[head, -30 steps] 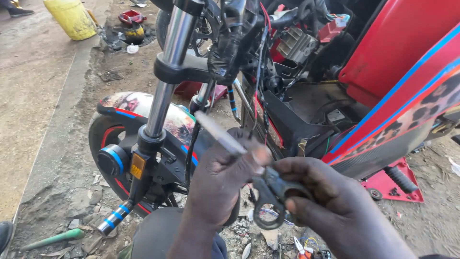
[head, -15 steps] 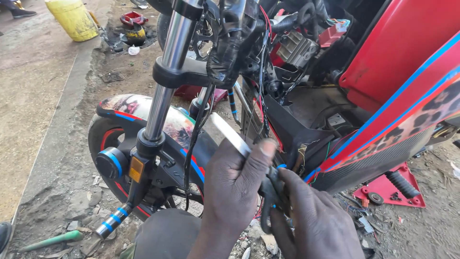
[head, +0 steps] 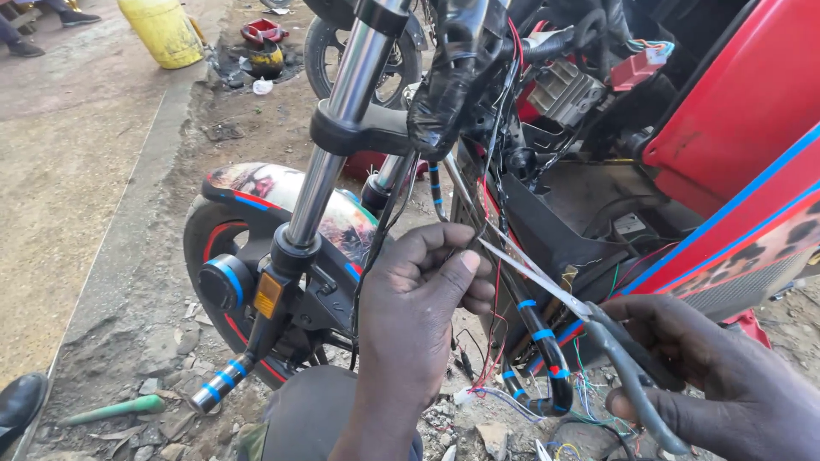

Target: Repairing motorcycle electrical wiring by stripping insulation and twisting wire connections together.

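Observation:
My left hand [head: 418, 303] is raised in front of a red motorcycle [head: 735, 111] and pinches a thin wire [head: 468, 224] that hangs from the wiring bundle under the handlebar. My right hand [head: 713, 384], at the lower right, grips the grey handles of a pair of scissors [head: 547, 286]. The metal blades point up and left, with their tips at my left fingertips beside the pinched wire. A black cable with blue tape bands [head: 542, 341] curves down between my two hands.
The chrome front fork [head: 342, 111] and the front wheel with a painted mudguard [head: 256, 192] stand to the left. A yellow jerrycan [head: 162, 30] stands at the back. A green-handled tool [head: 111, 411] and a dark shoe [head: 19, 401] are on the rubble. Loose coloured wires [head: 504, 397] lie below.
My right hand has moved right and away from the left, stretching the scissors out so the blade tips reach my left fingers. My left hand has risen towards the hanging wires.

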